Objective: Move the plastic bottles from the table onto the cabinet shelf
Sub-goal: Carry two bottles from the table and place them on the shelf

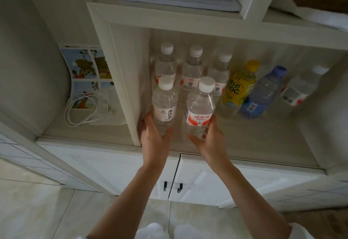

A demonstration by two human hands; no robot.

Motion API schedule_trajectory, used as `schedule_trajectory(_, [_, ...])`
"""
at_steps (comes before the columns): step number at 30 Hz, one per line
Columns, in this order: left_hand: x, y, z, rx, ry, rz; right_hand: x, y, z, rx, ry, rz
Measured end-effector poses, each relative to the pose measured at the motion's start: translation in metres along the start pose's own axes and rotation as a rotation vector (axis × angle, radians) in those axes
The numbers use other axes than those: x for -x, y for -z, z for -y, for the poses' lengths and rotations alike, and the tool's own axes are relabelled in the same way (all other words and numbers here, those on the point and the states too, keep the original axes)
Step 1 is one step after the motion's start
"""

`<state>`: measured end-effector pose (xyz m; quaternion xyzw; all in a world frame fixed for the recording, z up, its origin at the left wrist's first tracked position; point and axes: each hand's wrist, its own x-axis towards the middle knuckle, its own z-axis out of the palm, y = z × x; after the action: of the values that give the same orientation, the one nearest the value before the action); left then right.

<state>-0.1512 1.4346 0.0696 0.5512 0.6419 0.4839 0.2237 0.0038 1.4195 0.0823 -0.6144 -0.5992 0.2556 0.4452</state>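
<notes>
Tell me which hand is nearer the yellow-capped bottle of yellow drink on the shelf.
Right. The right hand holds the red-labelled clear bottle just left of the yellow-capped bottle; the left hand grips the white-labelled clear bottle, one bottle farther left.

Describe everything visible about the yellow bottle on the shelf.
The yellow bottle is clear plastic with a yellow cap and a yellow label printed in green. It stands upright on the cabinet shelf, right of the white-capped water bottles and close beside the blue bottle. No hand touches it.
</notes>
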Motion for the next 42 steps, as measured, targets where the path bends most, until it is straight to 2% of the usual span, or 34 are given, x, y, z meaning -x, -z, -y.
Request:
schedule_trajectory(8, [-0.025, -0.010, -0.002, -0.014, 0.031, 0.051, -0.032, -0.019, 0.002, 0.044, -0.015, -0.063])
schedule_trajectory(14, [-0.049, -0.015, 0.004, 0.102, 0.116, 0.136, -0.047, -0.031, 0.003, 0.064, -0.035, -0.121])
schedule_trajectory(25, [-0.046, -0.019, 0.007, 0.121, 0.096, 0.116, -0.049, -0.040, 0.006, 0.072, -0.059, -0.172])
schedule_trajectory(34, [-0.033, -0.012, 0.008, 0.043, 0.071, 0.120, -0.017, -0.035, -0.001, 0.023, -0.179, -0.105])
schedule_trajectory(40, [-0.002, 0.007, 0.008, 0.094, 0.107, 0.120, 0.015, -0.024, 0.001, 0.027, -0.140, 0.022])
schedule_trajectory(42, [0.012, 0.016, 0.009, 0.083, 0.061, 0.082, 0.027, -0.021, 0.005, 0.010, -0.105, 0.066])
